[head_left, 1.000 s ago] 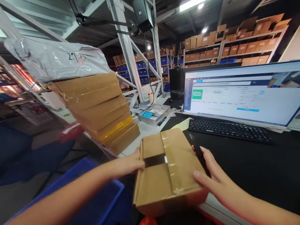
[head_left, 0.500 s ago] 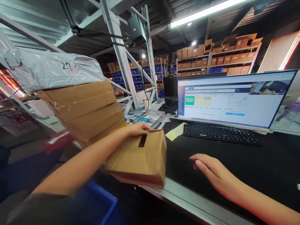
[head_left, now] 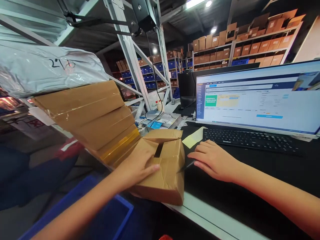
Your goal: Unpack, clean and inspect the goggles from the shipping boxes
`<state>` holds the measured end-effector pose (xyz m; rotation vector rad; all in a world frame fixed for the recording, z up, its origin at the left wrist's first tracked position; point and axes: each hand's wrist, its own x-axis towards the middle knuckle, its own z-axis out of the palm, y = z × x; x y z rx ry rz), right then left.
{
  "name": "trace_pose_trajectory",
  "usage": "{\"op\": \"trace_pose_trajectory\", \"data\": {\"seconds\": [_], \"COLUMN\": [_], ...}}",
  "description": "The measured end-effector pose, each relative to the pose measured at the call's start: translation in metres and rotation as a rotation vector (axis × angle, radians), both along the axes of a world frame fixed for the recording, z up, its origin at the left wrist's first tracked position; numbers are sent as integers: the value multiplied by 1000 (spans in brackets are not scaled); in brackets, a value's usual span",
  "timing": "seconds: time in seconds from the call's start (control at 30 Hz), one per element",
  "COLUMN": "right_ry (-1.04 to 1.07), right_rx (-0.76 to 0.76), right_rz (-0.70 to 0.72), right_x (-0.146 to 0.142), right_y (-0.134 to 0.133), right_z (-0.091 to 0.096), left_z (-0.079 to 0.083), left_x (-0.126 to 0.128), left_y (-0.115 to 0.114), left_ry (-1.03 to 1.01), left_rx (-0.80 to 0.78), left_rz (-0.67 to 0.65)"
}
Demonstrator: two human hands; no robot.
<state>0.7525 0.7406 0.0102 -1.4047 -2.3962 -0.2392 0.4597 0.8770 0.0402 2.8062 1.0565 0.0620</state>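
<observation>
A brown cardboard box (head_left: 165, 173) sits at the table's front edge, slightly overhanging it. Its far end flap (head_left: 162, 134) stands up a little, and a dark gap shows in the top. My left hand (head_left: 137, 166) lies on the box top with thumb spread, its fingertips beside the gap. To the right of the box, my right hand (head_left: 212, 160) is closed on a thin dark pointed tool (head_left: 187, 166), whose tip reaches the box's right side. I cannot make out whether it is a pen or a blade.
Taped cardboard boxes (head_left: 87, 113) are stacked on the left under a white plastic-wrapped parcel (head_left: 50, 70). Behind are a keyboard (head_left: 245, 140), a monitor (head_left: 250, 100) and a yellow paper slip (head_left: 193, 137). A blue crate (head_left: 125, 210) stands below the table edge.
My left hand has moved from the box's far edge back onto its top, and the far flap has come up. My right hand has moved left to the box, bringing the thin tool.
</observation>
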Motion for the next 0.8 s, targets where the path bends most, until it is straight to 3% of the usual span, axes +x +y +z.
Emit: {"op": "trace_pose_trajectory", "data": {"seconds": [0.17,0.4,0.57,0.63,0.73,0.8], "right_ry": [-120,-141,-228,-273,-259,-120], "right_rx": [10,63,119,162,220,203], "right_rz": [153,210,224,135,-229,-410], "right_x": [6,17,18,28,48,53], "right_y": [34,45,59,69,81,83], "right_z": [8,15,14,15,12,6], "left_z": [-25,-25,-26,-27,-27,-29], "left_x": [2,-1,-1,-1,-2,-6], "left_y": [6,15,16,16,15,14], "left_ry": [-137,-234,-220,-226,-304,-381], "left_rx": [13,-72,-39,-16,51,148], "left_rz": [-28,-29,-47,-57,-70,-93]}}
